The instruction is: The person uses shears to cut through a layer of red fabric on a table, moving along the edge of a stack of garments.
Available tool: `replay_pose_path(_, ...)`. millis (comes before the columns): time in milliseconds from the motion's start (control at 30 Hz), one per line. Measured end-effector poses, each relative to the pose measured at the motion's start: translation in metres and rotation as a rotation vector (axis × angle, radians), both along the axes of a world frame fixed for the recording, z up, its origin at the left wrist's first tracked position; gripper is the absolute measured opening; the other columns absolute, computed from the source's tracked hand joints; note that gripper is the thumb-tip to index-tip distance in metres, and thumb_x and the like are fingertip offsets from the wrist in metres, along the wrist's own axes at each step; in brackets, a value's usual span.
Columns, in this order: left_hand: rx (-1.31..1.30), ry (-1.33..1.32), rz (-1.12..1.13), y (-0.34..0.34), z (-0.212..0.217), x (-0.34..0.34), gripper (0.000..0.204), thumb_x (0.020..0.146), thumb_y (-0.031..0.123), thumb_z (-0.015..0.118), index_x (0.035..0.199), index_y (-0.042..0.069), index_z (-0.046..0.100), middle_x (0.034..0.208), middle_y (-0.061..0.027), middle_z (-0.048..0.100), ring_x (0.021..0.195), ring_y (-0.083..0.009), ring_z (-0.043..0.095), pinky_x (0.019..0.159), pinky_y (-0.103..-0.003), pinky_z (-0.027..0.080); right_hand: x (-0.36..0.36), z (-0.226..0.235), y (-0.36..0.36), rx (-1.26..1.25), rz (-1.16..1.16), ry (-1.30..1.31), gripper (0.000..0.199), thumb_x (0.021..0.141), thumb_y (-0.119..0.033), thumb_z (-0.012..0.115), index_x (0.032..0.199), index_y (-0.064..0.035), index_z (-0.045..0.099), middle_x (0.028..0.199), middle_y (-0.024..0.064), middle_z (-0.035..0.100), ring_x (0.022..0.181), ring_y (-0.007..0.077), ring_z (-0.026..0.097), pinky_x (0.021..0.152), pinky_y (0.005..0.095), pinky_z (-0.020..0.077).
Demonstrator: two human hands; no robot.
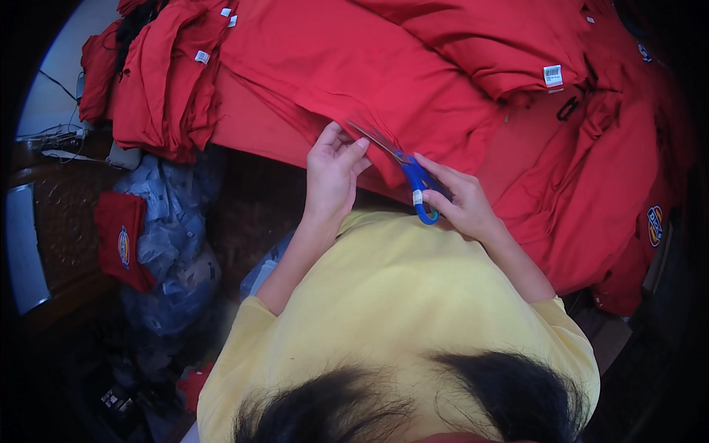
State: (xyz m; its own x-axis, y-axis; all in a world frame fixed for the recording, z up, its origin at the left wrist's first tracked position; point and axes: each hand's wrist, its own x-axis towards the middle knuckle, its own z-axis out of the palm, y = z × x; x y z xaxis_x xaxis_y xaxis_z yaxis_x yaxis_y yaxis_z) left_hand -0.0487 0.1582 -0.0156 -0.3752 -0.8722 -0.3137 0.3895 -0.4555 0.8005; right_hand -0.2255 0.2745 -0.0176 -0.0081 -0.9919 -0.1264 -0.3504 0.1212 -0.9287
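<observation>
A red garment [317,55] lies spread over the table, its near edge hanging toward me. My right hand [458,196] grips a pair of scissors [415,177] with blue handles and a small white sticker. Their metal blades point up and left along the garment's near edge and look slightly parted. My left hand [336,170] is closed at that edge beside the blade tips, thumb against fingers, pinching what seems to be the cloth's edge; the exact spot is partly hidden by my fingers.
Folded red garments [166,81] are stacked at the left, with white tags. More red garments [591,192] heap up at the right. Below the stack, clear plastic bags [173,236] hang beside a red piece with an oval patch [124,240]. Cables [63,136] lie at far left.
</observation>
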Motion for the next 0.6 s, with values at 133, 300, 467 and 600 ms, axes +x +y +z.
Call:
replay_pose_path(133,-0.044,-0.017,-0.051,0.003,0.004,0.002,0.034,0.086,-0.003,0.055,0.119,0.0,0.05,0.104,-0.0079,0.058,0.095,-0.016,0.059,0.081,-0.031,0.052,-0.003,-0.011,-0.006,-0.055,-0.023,-0.091,0.047,0.086,-0.007,0.056,0.133,-0.0052,0.047,0.107,0.0149,0.064,0.092,0.0141,0.06,0.083,0.027,0.0459)
replay_pose_path(300,-0.002,0.112,0.027,-0.004,0.002,-0.001,0.037,0.086,-0.003,0.056,0.122,0.0,0.049,0.104,-0.0071,0.058,0.097,-0.0139,0.058,0.082,-0.029,0.049,-0.008,-0.007,-0.005,0.125,-0.009,-0.201,0.047,0.087,-0.007,0.057,0.133,-0.0041,0.046,0.106,0.0125,0.063,0.093,0.0112,0.058,0.086,0.0262,0.0452)
replay_pose_path(467,-0.069,0.054,-0.037,-0.007,0.0,0.004,0.04,0.085,-0.004,0.056,0.124,0.0,0.048,0.103,-0.0062,0.057,0.095,-0.0129,0.057,0.083,-0.027,0.048,0.001,0.0,-0.012,0.007,-0.003,-0.087,0.047,0.088,-0.008,0.057,0.134,-0.0024,0.045,0.098,0.0088,0.064,0.092,0.0106,0.057,0.086,0.0272,0.0451)
replay_pose_path(600,-0.061,0.054,-0.052,-0.006,0.001,0.004,0.043,0.084,-0.005,0.056,0.125,0.0,0.047,0.103,-0.0057,0.057,0.094,-0.0127,0.057,0.081,-0.026,0.049,0.002,-0.011,-0.018,-0.038,-0.027,-0.202,0.045,0.09,-0.009,0.055,0.133,-0.0019,0.045,0.096,0.0093,0.063,0.077,0.009,0.059,0.073,0.0236,0.0483)
